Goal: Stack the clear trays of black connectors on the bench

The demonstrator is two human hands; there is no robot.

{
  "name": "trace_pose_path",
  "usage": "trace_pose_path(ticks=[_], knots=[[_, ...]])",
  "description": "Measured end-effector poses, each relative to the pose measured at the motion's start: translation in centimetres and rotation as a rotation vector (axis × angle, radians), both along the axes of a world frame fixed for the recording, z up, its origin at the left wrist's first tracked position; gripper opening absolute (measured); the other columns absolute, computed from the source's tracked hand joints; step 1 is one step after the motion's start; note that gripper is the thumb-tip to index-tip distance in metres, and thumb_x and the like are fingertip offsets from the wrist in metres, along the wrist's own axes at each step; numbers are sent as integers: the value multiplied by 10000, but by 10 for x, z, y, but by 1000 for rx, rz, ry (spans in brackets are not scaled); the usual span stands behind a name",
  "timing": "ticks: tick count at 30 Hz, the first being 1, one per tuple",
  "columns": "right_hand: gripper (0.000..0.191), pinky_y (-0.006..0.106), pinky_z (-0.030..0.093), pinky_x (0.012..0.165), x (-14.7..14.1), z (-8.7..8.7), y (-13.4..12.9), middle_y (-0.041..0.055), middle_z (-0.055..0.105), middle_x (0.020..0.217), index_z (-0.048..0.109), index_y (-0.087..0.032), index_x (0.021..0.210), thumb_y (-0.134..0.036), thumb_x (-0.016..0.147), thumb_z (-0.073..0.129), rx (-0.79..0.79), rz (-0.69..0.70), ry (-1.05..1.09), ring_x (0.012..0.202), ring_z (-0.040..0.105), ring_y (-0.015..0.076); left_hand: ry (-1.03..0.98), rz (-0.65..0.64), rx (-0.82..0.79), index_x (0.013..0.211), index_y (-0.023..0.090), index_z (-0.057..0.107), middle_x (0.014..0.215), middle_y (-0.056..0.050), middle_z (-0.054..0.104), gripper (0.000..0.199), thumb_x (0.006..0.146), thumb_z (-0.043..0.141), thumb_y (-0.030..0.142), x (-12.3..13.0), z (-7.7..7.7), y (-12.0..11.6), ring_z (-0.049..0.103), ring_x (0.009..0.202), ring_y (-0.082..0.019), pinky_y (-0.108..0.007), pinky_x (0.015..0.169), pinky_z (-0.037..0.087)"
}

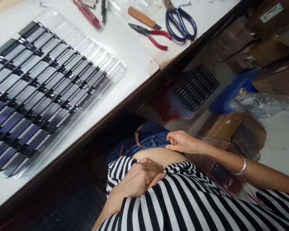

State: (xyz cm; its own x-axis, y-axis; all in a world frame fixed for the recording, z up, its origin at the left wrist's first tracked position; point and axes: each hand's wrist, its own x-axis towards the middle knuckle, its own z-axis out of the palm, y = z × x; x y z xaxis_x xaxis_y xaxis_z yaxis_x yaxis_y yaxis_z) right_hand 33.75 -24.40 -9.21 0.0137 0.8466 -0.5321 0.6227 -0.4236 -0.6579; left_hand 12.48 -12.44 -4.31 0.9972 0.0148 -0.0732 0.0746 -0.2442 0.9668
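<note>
My left hand (144, 176) is closed at my waist, its fingers bunching up the black-and-white striped shirt (183, 192); the fingertips are partly hidden. My right hand (180, 141), with a bangle (242, 165) on the forearm, pinches the waistband of my blue jeans (156, 139). Between the two hands a strip of bare waist shows. Neither hand touches anything on the white table (125, 51), which lies up and to the left of them.
On the table lie a clear plastic tray (113, 62) of dark rectangular pin-edged parts, red-handled pliers (149, 32), blue-handled scissors (180, 24), a wooden-handled tool (142, 16) and a red-handled tool (88, 14). Another filled tray (195, 89), a blue crate (231, 89) and cardboard boxes (226, 126) stand below.
</note>
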Motion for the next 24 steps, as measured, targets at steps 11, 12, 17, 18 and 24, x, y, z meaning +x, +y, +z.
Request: trace_pose_path(ticks=[11, 12, 17, 18, 24], knots=[[150, 270, 356, 630, -36, -8, 42, 16, 572, 723, 549, -200, 728, -205, 878, 552, 426, 70, 61, 669, 524, 168, -26, -12, 244, 1029, 145, 666, 1043, -55, 718, 402, 975, 310, 323, -9, -8, -35, 599, 1104, -139, -254, 1020, 380], [171, 264, 360, 613, -32, -3, 41, 9, 570, 701, 549, -201, 715, -227, 884, 553, 461, 56, 88, 645, 524, 161, -34, -8, 255, 1027, 149, 668, 1054, -54, 715, 407, 976, 304, 325, -9, -7, -38, 591, 1118, -138, -258, 1034, 364], [284, 268, 341, 550, 10, 49, 42, -14, 475, 636, 519, -203, 801, -348, 992, 365, 666, -257, 95, 562, 438, 146, -38, 17, 282, 1066, 123, 657, 1085, -80, 701, 395, 974, 315, 298, 2, 2, -50, 545, 1183, -157, -282, 1074, 318], [271, 273, 348, 569, 15, 56, 44, -10, 484, 663, 527, -200, 844, -344, 997, 356, 690, -290, 106, 586, 443, 150, -39, 24, 285, 1071, 111, 655, 1084, -87, 700, 390, 972, 324, 292, 5, 4, -51, 541, 1187, -162, -283, 1076, 320], [126, 252, 462, 689, -12, 23, 68, 20, 632, 842, 674, -194, 870, -298, 868, 604, 433, 355, 489, 741, 586, 156, 7, 206, 266, 1137, 128, 631, 1141, -89, 676, 355, 955, 361, 268, -3, 11, -53, 559, 1168, -181, -299, 1023, 408]])
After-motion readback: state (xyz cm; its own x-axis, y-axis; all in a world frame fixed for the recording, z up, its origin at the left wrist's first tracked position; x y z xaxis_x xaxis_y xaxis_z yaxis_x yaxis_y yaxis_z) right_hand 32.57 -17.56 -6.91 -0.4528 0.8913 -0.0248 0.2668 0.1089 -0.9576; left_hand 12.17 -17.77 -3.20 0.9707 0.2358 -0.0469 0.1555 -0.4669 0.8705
